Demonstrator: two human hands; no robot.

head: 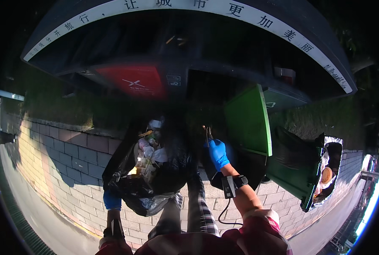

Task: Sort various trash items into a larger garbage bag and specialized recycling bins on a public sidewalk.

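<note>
My left hand (112,200), in a blue glove, grips the near left edge of a large black plastic garbage bag (144,200). The bag's mouth is spread wide. Mixed litter (149,153) lies inside, with crumpled plastic, white wrappers and a yellow piece among it. My right hand (218,154), also in a blue glove, holds metal tongs (208,135) to the right of the bag. A small pale object shows by the tips of the tongs; whether they pinch it is hard to tell. Around my right wrist sits a strapped device (230,186) with a cable.
A dark roofed litter station (173,63) bearing writing stands ahead. It has a red panel (133,81) and a green door (248,121) swung outward. At right, a green wheeled bin (294,169) with a liner contains rubbish. Paving bricks (81,159) lie underfoot, partly in shadow.
</note>
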